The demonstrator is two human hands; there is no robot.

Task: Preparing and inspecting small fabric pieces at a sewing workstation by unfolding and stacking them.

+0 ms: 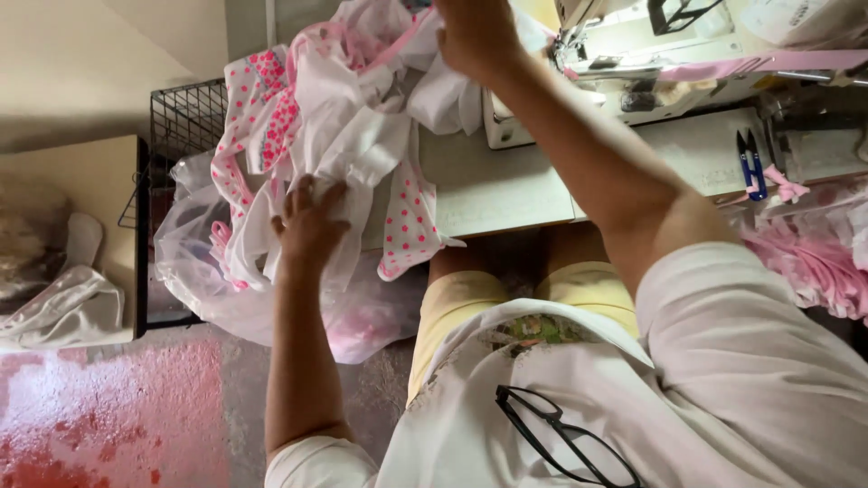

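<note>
Head camera view, looking down: a seated person works both bare hands into a loose heap of white cotton garment pieces printed with pink dots and edged in pink trim [334,117], piled at the left end of a pale grey sewing table [506,194]. The cloth is thin and crumpled, folded over itself in several layers, with dotted panels showing at the left side and along a strip that hangs over the table's front edge. The left hand [309,226] lies on the lower part of the heap, fingers curled and pinching a fold of plain white cloth. The right hand [475,36] reaches across to the top of the pile, fingers closed around a bunch of white fabric. Under the heap, a clear plastic bag holding more pink and white cloth [362,316] sags below the table beside a black wire basket [185,113]. Behind the right forearm stands a white industrial sewing machine [651,63], with a pair of blue thread snips [750,163] lying on the table near it. Black-framed glasses [561,438] hang at the front of the person's white shirt.
</note>
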